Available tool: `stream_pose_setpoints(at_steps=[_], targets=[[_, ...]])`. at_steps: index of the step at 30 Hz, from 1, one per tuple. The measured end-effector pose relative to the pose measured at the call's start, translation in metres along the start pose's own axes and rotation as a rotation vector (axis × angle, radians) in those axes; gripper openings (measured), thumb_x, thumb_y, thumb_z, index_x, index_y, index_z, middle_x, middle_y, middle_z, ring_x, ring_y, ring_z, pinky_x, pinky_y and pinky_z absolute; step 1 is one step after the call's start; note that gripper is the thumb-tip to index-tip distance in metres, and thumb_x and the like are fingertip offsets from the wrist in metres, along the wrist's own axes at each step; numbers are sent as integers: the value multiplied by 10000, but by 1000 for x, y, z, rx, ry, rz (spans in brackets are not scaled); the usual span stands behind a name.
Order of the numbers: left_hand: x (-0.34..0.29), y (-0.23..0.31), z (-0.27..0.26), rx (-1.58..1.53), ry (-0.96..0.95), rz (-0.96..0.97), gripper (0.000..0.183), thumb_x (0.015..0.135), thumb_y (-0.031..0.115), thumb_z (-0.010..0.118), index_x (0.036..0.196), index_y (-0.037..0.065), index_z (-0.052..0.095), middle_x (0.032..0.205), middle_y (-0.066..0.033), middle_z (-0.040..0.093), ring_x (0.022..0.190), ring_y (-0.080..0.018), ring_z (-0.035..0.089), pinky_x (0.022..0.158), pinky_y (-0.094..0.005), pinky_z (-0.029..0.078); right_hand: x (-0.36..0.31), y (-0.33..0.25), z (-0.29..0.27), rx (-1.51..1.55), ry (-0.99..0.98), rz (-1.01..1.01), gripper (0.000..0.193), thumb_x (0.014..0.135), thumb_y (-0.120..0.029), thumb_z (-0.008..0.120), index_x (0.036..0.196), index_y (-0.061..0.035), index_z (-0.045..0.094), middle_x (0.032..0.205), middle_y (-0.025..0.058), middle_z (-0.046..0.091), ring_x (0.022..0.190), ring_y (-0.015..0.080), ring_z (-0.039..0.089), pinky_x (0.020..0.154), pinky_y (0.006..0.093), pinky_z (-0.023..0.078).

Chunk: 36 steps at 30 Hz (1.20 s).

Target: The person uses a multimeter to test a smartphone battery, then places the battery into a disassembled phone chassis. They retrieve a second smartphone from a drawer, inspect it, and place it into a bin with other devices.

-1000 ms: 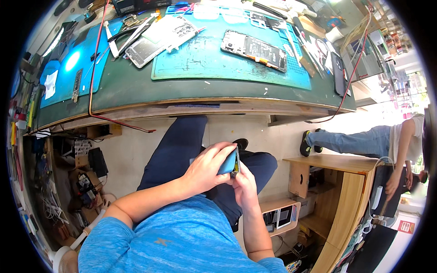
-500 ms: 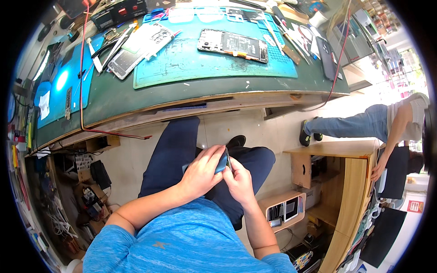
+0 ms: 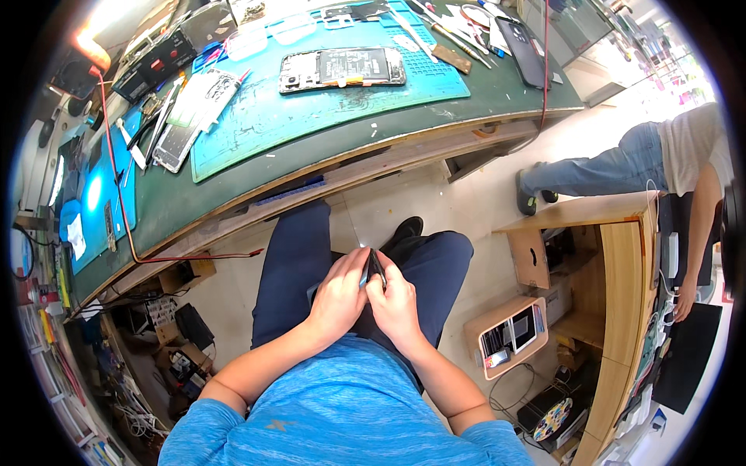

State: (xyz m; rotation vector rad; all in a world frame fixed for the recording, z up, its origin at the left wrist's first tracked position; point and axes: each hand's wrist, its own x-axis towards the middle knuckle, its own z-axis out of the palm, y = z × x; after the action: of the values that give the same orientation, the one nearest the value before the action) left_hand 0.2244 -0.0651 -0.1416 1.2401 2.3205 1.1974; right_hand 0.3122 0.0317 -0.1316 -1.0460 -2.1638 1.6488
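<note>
Slim dark device [image 3: 374, 269] between both hands [image 3: 339, 292]

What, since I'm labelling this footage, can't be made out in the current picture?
In the head view:
Most of the held dark thing, including its inner side: covered by the left hand and right hand.
The other person: partly cut off at the picture's right edge.
White bits near the front of the workbench: too small to identify.
</note>
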Motion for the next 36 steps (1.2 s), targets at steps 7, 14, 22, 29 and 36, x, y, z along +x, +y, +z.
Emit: stream_pose_setpoints(at_steps=[7, 14, 22, 29, 36], targets=[[5, -1, 3, -38, 22, -83, 545, 814, -60, 624, 1342, -54, 489, 1294, -261, 561, 1173, -438, 564, 992, -458, 481, 8, 4, 11, -6, 57, 13, 425, 927, -172, 548, 1298, 35, 558, 856, 260, 681, 756, 308, 717, 705, 388, 541], [7, -8, 10, -83, 48, -105, 622, 820, -92, 598, 1411, -46, 410, 1291, -248, 522, 1179, -409, 554, 1001, -429, 468, 18, 0, 6, 4, -28, 103, 312, 950, -231, 568, 1155, -11, 648, 873, 254, 685, 836, 403, 698, 732, 434, 534], [9, -8, 9, -183, 162, -110, 719, 753, -110, 578, 1433, -48, 353, 1218, -245, 498, 1113, -381, 528, 993, -425, 448, 23, 9, -1, 62, 53, 105, 262, 952, -207, 569, 1083, 6, 649, 805, 217, 681, 787, 329, 718, 705, 400, 532], [15, -6, -5, -139, -218, -140, 923, 719, 80, 759, 1492, -50, 272, 1366, -248, 454, 1253, -425, 454, 1079, -454, 399, 20, 18, -6, 67, 86, -1, 275, 962, -199, 592, 1142, 3, 643, 897, 230, 698, 870, 363, 717, 749, 383, 539], [9, -18, -15, -35, -349, -91, 952, 665, 195, 873, 1440, 1, 354, 1367, -203, 401, 1290, -391, 414, 1097, -445, 375, 25, 31, -14, -13, 200, -7, 241, 961, -137, 603, 1134, 25, 647, 933, 258, 690, 907, 384, 708, 762, 386, 539]])
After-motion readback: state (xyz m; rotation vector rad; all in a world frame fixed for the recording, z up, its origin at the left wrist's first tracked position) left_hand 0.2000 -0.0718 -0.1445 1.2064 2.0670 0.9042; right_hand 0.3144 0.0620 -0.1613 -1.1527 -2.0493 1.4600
